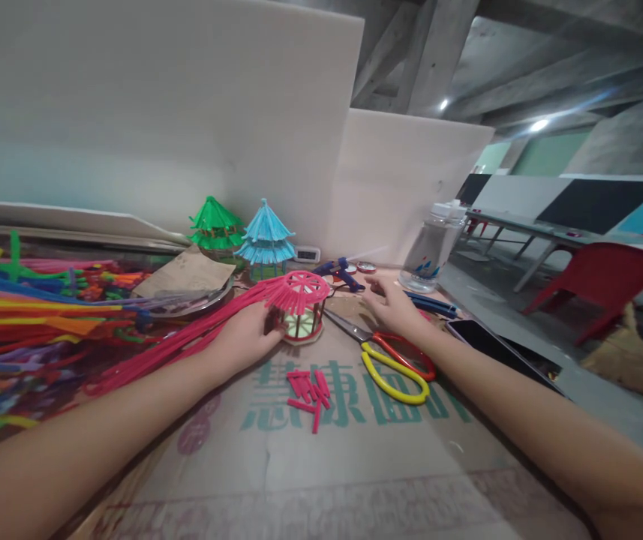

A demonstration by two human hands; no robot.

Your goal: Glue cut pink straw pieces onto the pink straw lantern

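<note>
A small pavilion model [301, 300] stands on the cardboard, with a partly covered pink pipe-cleaner roof, brown posts and a pale green base. My left hand [242, 337] grips its left side, thumb near the base; the other fingers are partly hidden. Long pink pipe cleaners [186, 341] trail leftward beside that hand. My right hand [389, 304] reaches forward with fingers apart, close to a blue glue gun [341, 271], and appears to hold nothing. Scissors [394, 373] with red and yellow handles lie just below the right hand. Short cut pink pieces [310, 391] are scattered in front of the model.
Bundles of coloured pipe cleaners [34, 315] fill the left side. Behind stand a green pavilion [215, 223] and a blue pavilion [265, 236], near a small digital display [307, 255]. A clear water bottle [431, 247] and a phone [495, 349] are at the right. A white board [157, 112] rises behind.
</note>
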